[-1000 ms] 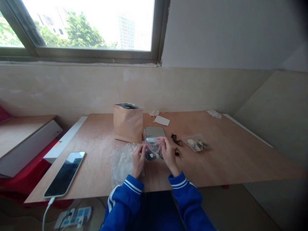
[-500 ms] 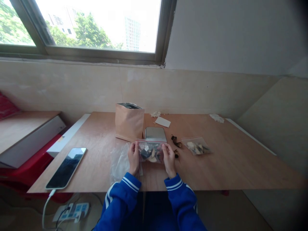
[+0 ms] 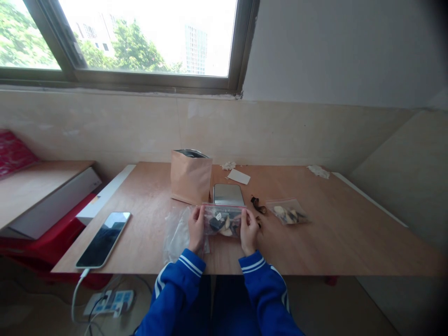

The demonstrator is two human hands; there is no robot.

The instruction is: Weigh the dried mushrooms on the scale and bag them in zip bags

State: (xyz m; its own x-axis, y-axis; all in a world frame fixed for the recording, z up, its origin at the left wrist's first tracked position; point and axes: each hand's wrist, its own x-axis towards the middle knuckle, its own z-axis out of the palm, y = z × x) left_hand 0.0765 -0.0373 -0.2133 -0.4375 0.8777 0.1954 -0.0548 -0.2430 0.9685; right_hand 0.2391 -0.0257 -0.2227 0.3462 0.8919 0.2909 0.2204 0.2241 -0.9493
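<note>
Between my two hands is a clear zip bag with a red seal line, holding dark and pale dried pieces. My left hand pinches its upper left corner, and my right hand pinches the upper right one. Under and beside my left wrist lie clear plastic bags, flat on the table. Just beyond the held bag sits a small silver scale, its near edge hidden. A second filled zip bag rests to the right, with dark curled pieces close by my right hand.
A brown paper pouch stands with its top open behind my left hand. A white card and whitish scraps lie near the wall. At the left, a phone is plugged into a cable hanging over the table's front edge.
The view has shifted slightly, so the table things appear a little further right. Both hands still hold the zip bag by its top corners, and its contents face me a bit more plainly.
</note>
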